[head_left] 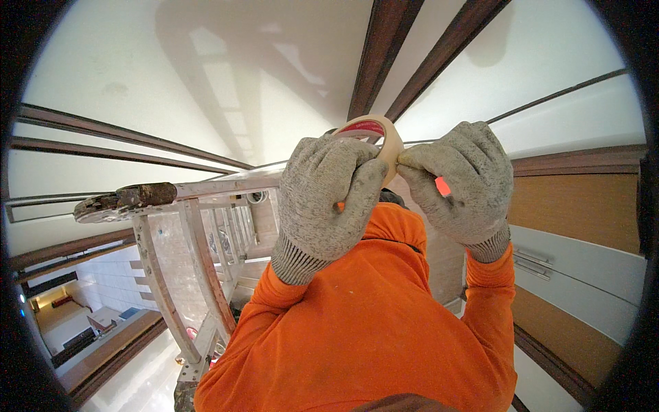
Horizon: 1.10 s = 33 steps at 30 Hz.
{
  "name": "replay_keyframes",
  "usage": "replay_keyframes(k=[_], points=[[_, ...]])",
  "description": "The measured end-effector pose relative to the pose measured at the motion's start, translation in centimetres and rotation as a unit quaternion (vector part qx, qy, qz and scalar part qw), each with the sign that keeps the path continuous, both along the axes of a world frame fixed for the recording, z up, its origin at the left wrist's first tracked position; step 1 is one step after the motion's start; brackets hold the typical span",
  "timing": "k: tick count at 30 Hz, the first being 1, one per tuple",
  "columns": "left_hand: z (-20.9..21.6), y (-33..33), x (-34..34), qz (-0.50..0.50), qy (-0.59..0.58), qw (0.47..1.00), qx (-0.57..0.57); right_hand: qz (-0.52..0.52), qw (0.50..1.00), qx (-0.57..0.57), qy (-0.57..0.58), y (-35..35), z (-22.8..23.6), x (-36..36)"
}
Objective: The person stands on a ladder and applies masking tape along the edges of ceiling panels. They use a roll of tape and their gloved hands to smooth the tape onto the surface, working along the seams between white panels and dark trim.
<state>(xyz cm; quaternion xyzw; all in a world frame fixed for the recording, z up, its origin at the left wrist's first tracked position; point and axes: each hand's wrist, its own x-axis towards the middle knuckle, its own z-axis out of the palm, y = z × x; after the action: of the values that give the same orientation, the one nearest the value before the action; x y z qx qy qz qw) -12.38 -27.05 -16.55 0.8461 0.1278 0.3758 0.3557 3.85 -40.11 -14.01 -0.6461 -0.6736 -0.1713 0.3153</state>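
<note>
Presently: a tape roll held between your two gloved hands

Nearest, your grey-knit-gloved left hand (326, 192) is wrapped around the left side of a cream-coloured, ring-shaped tape roll with a red-lined core (392, 147); its fingers are closed on the roll, the thumb along the near side. Your grey-knit-gloved right hand (461, 184) touches the roll's right-hand face, its thumb and fingertips drawn together in a pinch; you cannot tell from this view whether a tape end lies between them. As to progress, the roll is in hand and both hands have reached it. No free strip shows between them, so unwinding appears not yet done. Beneath your hands spreads your bright orange long-sleeved garment (364, 309). Beyond its left side stands a scuffed, whitish ladder with flat side rails (199, 254); to the right lies a brown-and-grey panelled unit with bar handles (576, 268). Farthest, white panels (309, 48) with dark brown trim strips (386, 48) carry soft shadows.
</note>
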Motion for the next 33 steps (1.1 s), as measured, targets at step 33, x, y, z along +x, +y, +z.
replay_keyframes(k=[33], points=[[-3.2, -0.6, 3.0, -0.034, 0.028, 0.984, -0.174, -0.078, 0.915, -0.059, 0.392, -0.9, 0.3, 0.5]])
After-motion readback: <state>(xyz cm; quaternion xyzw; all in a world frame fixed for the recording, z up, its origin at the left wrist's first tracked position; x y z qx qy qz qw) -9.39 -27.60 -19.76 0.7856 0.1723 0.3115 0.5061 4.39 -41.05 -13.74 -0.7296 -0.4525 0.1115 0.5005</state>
